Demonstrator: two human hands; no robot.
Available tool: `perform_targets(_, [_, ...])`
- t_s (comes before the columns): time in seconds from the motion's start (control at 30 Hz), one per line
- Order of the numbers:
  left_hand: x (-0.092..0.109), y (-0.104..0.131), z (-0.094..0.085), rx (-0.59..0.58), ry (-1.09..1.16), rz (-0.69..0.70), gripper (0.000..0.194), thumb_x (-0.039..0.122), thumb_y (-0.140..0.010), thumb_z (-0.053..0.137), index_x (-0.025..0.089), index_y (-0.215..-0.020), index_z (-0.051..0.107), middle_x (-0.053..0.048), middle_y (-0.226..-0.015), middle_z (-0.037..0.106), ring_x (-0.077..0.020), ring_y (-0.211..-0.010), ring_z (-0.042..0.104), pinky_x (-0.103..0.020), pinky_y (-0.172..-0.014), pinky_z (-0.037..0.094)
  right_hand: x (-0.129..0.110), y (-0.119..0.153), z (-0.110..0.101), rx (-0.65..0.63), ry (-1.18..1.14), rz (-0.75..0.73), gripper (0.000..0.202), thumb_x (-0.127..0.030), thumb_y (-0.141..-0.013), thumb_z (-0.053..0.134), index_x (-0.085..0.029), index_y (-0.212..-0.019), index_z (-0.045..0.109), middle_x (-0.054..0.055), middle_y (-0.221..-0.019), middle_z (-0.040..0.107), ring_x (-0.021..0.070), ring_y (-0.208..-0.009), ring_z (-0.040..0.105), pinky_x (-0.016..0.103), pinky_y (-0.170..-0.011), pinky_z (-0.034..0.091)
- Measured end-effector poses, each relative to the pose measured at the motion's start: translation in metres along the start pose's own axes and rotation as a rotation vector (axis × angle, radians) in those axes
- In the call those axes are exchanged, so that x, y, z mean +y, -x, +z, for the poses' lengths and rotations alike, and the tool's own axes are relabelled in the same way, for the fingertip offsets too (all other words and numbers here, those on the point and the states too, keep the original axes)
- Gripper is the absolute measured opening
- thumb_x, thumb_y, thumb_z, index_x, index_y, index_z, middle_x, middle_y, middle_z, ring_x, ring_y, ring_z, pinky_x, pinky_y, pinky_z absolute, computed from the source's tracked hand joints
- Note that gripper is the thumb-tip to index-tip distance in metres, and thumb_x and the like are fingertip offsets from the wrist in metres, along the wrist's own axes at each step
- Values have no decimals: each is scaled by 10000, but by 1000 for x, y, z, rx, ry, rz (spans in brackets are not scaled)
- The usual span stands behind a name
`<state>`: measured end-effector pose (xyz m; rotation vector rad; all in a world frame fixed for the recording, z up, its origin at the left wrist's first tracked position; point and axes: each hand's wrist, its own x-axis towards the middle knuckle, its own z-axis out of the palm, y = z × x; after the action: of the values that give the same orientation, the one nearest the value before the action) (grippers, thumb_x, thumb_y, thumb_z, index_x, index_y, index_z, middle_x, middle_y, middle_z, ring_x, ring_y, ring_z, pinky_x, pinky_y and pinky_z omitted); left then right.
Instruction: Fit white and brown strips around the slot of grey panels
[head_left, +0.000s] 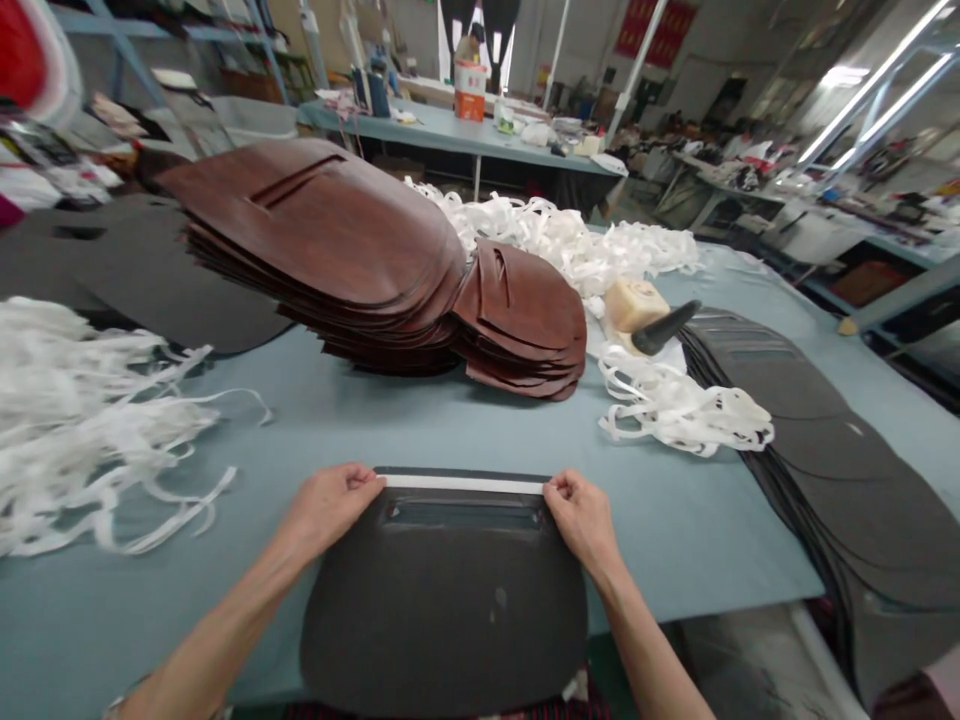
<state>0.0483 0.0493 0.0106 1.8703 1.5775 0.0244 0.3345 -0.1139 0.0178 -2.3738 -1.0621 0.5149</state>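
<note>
A dark grey panel (pixel 442 610) with rounded lower corners lies at the table's near edge, a long slot (pixel 465 514) cut near its top. Along its upper edge runs a white strip (pixel 465 485), stretched straight. My left hand (pixel 337 500) pinches the strip's left end at the panel's top left corner. At the other end, my right hand (pixel 581 510) is closed on the strip by the top right corner. Both hands rest against the panel's edge. The fingertips partly cover the strip's ends.
Beyond the panel stand stacked brown leather pieces (pixel 352 230) and a smaller brown stack (pixel 525 310). White strips lie heaped at left (pixel 82 430) and behind the stacks. At right are a yellowish block (pixel 636 303), a black horn-shaped tool (pixel 667 328) and overlapping dark panels (pixel 825 440).
</note>
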Motion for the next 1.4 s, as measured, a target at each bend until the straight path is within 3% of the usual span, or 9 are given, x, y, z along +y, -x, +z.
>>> perform_targets(0.13, [4,3,3,51,-49,-14,284,456,-766,487,198,-734,601,14,-620,615,-162,-607,565,-247,-576,344,-1,-2,1,-10,58,30,157,-300,-785,498,-208,-683,575,-30,-583,578,118,-562,520,224,-546,280])
perform_targets(0.3, [8,16,17,286,-90,118,229,390,-811,473,203,-926,538,14,-712,568,-161,-635,547,-258,-599,383,-3,6,5,41,260,-13,153,-281,-827,529,-195,-938,590,-20,-651,570,122,-551,475,239,-524,232])
perform_targets(0.47, [10,22,23,462,-210,328,312,259,-851,434,167,-1141,502,-96,-1047,525,-237,-988,512,-352,-863,422,-11,15,12,74,429,-529,322,-110,-869,444,-257,-1096,620,47,-891,556,150,-726,483,258,-606,289])
perform_targets(0.53, [11,21,18,406,-259,330,278,250,-851,440,152,-1097,526,-103,-1038,519,-250,-992,492,-375,-888,411,-18,11,13,39,456,-663,272,-96,-851,479,-245,-978,669,57,-860,553,179,-794,472,284,-664,310])
perform_targets(0.63, [17,20,8,297,-291,298,174,234,-847,437,157,-962,543,-94,-990,518,-240,-941,495,-365,-848,415,-34,1,15,40,505,-702,192,-109,-838,513,-200,-758,661,78,-836,565,209,-825,456,324,-689,316])
perform_targets(0.7, [20,18,1,234,-261,259,157,223,-827,447,151,-945,523,-100,-981,521,-238,-927,502,-363,-831,407,-48,-5,23,30,478,-734,180,-106,-836,511,-187,-741,640,89,-870,578,218,-850,458,337,-709,333])
perform_targets(0.87, [17,0,-11,33,-114,212,306,226,-708,547,133,-997,513,-63,-873,580,-189,-769,551,-296,-709,421,-78,-10,63,-64,177,-929,276,-116,-888,453,-181,-1129,569,92,-1141,583,211,-1041,471,352,-874,372])
perform_targets(1.03, [6,-12,-23,-182,-31,338,204,187,-657,521,164,-829,627,7,-730,613,-146,-679,565,-228,-624,410,-86,-6,86,-91,92,-1042,382,-140,-928,389,-189,-1303,444,99,-1288,531,223,-1188,416,416,-995,306])
perform_targets(1.4, [7,7,-24,-149,2,637,285,92,-791,430,200,-934,651,-22,-914,610,-153,-902,551,-259,-841,403,-89,-6,80,-162,156,-1063,238,-132,-935,399,-204,-1053,592,63,-950,559,192,-897,450,324,-787,349])
